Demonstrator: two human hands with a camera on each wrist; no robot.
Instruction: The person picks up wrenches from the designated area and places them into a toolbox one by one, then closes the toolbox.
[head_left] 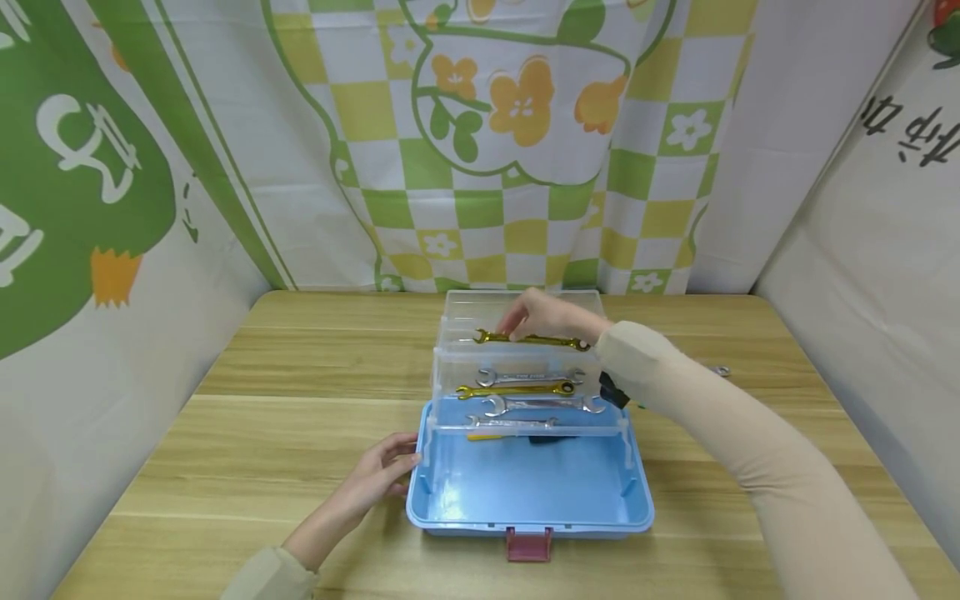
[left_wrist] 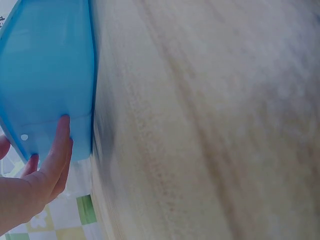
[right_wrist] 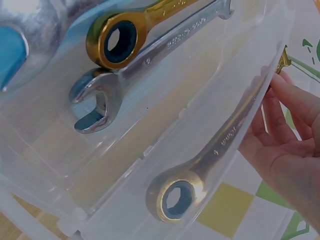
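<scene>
My right hand (head_left: 536,315) pinches a gold ratcheting combination wrench (head_left: 551,340) near its open end, at the upper clear tray. In the right wrist view, this wrench (right_wrist: 220,145) slants along the clear tray wall, its ring end low. A light blue toolbox (head_left: 525,527) stands open on the table. My left hand (head_left: 381,471) touches the toolbox's left side with mostly straight fingers, seen against its outer wall in the left wrist view. Another gold wrench (head_left: 517,390) lies in the lower clear tray (head_left: 592,431), among silver wrenches (head_left: 543,406).
Beyond the trays, partly behind my right sleeve, are a black item (head_left: 612,390) and a silver tool end (head_left: 720,371) on the wooden table (head_left: 322,367). A pink latch (head_left: 528,546) hangs at the toolbox front. Printed curtains (head_left: 525,225) surround the table.
</scene>
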